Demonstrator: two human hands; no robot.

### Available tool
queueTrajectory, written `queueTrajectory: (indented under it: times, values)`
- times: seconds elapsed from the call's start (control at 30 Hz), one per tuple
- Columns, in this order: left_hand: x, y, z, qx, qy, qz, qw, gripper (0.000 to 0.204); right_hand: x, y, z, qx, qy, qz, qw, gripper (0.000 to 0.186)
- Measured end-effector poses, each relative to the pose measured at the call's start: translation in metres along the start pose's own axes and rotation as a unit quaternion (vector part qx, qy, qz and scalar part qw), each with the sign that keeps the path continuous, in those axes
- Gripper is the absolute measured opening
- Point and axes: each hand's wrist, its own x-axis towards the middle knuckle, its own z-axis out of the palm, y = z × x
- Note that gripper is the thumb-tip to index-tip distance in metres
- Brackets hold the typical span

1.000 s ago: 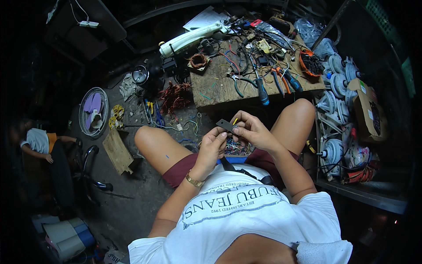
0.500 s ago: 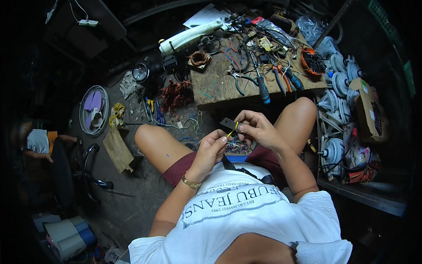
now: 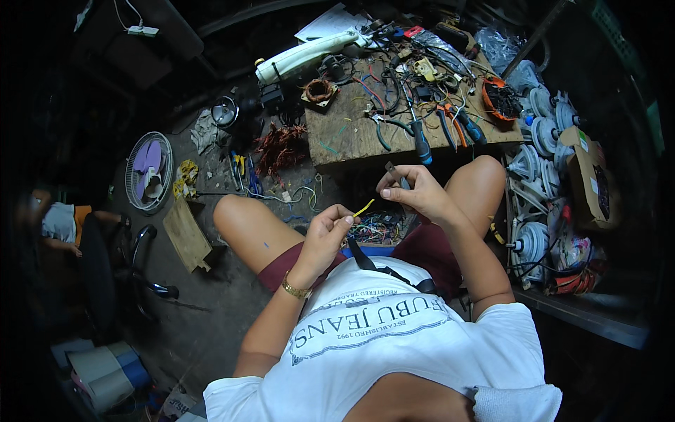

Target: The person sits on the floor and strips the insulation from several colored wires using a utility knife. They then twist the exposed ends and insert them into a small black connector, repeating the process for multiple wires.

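Note:
My left hand (image 3: 328,231) pinches a short piece of yellow wire (image 3: 364,208) between thumb and fingertips; its free end points up and to the right. To the right and a little farther off, my right hand (image 3: 420,194) is closed on a flat dark metal plate (image 3: 391,168). One end of that plate sticks up past the fingers and the rest is mostly hidden by them. The two hands are apart. Below them, between my knees, lies a heap of cut wire scraps (image 3: 378,229) in many colours.
A wooden bench (image 3: 344,144) ahead carries pliers (image 3: 383,132), a screwdriver (image 3: 420,144), loose wires and an orange bowl (image 3: 500,98) of dark bits. At right stand fan motor parts (image 3: 545,133) and a cardboard box (image 3: 589,179). A caged fan (image 3: 149,174) and a person (image 3: 62,221) are at left.
The metal plate has come away from the yellow wire. My right hand has moved up and right with the plate, while my left hand has shifted slightly left holding the wire.

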Motion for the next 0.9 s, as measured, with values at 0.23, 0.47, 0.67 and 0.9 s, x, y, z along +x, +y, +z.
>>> queueTrajectory:
  times: [0.23, 0.47, 0.67, 0.9]
  values:
    - [0.002, -0.004, -0.003, 0.036, 0.001, 0.028, 0.999, 0.019, 0.005, 0.003, 0.006, -0.048, -0.045, -0.044, 0.997, 0.018]
    - [0.012, -0.011, -0.006, 0.113, 0.019, 0.104, 0.988, 0.016, 0.003, 0.016, 0.015, 0.058, -0.049, -0.007, 0.997, 0.017]
    - [0.028, -0.016, 0.004, 0.304, 0.155, 0.287, 0.895, 0.013, 0.008, 0.033, 0.030, 0.163, -0.053, 0.023, 0.985, 0.018]
    - [0.019, -0.022, 0.026, 0.021, 0.166, 0.211, 0.963, 0.019, 0.014, 0.042, 0.054, 0.241, 0.021, -0.004, 0.970, 0.018]
